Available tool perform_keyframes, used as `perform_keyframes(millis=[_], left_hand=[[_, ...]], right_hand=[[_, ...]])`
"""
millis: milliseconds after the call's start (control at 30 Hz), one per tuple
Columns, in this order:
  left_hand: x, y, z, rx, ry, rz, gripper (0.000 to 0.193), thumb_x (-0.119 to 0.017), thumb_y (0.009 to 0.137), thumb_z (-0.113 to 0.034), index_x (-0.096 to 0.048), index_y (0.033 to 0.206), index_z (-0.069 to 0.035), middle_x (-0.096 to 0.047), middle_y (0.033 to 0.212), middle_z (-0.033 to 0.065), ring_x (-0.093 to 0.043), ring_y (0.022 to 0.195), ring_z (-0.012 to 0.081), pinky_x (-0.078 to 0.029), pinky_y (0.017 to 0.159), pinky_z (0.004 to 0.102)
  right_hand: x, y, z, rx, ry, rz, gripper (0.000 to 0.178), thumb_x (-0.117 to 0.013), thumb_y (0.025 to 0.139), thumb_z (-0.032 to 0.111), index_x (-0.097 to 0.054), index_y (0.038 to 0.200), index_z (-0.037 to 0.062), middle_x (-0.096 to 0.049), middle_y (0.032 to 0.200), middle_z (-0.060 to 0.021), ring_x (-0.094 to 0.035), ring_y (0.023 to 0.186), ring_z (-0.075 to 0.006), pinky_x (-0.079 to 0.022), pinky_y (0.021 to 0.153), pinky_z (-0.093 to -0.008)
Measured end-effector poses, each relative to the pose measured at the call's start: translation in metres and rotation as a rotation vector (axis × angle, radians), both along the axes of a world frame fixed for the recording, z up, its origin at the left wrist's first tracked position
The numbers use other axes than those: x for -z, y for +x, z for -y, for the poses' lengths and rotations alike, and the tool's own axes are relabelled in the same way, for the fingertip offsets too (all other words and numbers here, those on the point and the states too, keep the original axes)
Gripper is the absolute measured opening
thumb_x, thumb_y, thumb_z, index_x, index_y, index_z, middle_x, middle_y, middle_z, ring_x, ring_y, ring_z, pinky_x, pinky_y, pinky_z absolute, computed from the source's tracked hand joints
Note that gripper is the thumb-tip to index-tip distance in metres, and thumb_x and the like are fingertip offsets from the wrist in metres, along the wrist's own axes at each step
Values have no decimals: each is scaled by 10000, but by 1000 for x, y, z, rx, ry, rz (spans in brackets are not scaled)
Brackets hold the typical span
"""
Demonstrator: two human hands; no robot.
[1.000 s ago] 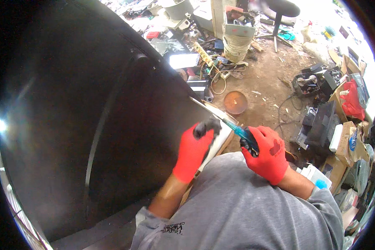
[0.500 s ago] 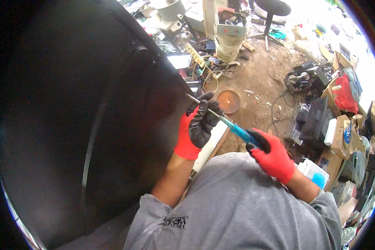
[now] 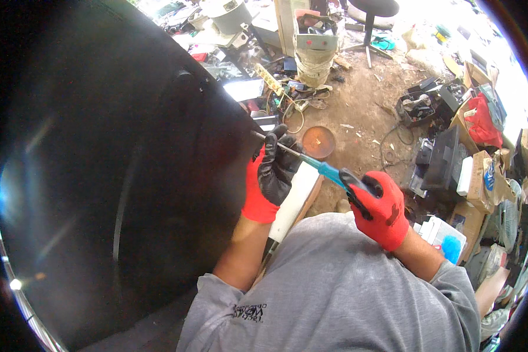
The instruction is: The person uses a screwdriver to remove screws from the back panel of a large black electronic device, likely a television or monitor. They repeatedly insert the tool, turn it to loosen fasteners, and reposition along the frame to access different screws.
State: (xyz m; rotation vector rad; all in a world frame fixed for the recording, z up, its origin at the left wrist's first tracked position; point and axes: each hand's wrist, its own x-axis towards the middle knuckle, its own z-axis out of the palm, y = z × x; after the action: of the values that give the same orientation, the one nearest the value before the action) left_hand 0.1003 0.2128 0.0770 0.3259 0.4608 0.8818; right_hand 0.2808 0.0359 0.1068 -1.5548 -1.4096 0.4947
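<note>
Both hands wear red gloves with black palms and fingers. My right hand is closed round the end of the blue handle of a screwdriver. My left hand has its fingers curled round the thin metal shaft. The shaft slants up to the left, and its tip lies by the edge of a large black panel that fills the left side. I cannot tell whether the tip touches the panel. Beneath my left hand is a white strip with a brown edge.
A round rusty dish lies on the dirt floor ahead. Beyond it stand a filled bucket and a dark stool. Cables and a power strip lie left of the bucket. Boxes and a red bag are heaped at right.
My right hand has turned and shifted its grip on the handle, its fingers now reaching further along it. The view has moved slightly. My left hand stays at the shaft.
</note>
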Motion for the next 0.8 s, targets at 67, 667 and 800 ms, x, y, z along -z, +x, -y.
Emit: perform_keyframes(millis=[67,667,800], left_hand=[[8,-1,-3,-7,7,-2,343,-586,1002,-165,-534,1286,20,-707,983,99,-716,911,213,-619,877,374],[18,0,-6,7,75,33,340,-589,1006,-186,-539,1282,6,-699,1054,139,-701,981,237,-600,909,393],[-2,4,3,-19,74,-32,333,-596,1003,-199,-553,1264,3,-706,1046,128,-712,939,212,-608,892,388]], right_hand=[[5,4,-3,-7,97,67,425,-704,868,194,-611,1269,87,-608,989,-151,-628,711,-250,-522,636,-362],[23,5,7,10,-28,-182,483,-734,779,53,-615,1246,63,-603,952,-141,-643,872,-283,-529,745,-401],[3,1,11,-12,-161,-334,446,-711,820,59,-613,1255,76,-610,957,-152,-641,897,-282,-533,782,-398]])
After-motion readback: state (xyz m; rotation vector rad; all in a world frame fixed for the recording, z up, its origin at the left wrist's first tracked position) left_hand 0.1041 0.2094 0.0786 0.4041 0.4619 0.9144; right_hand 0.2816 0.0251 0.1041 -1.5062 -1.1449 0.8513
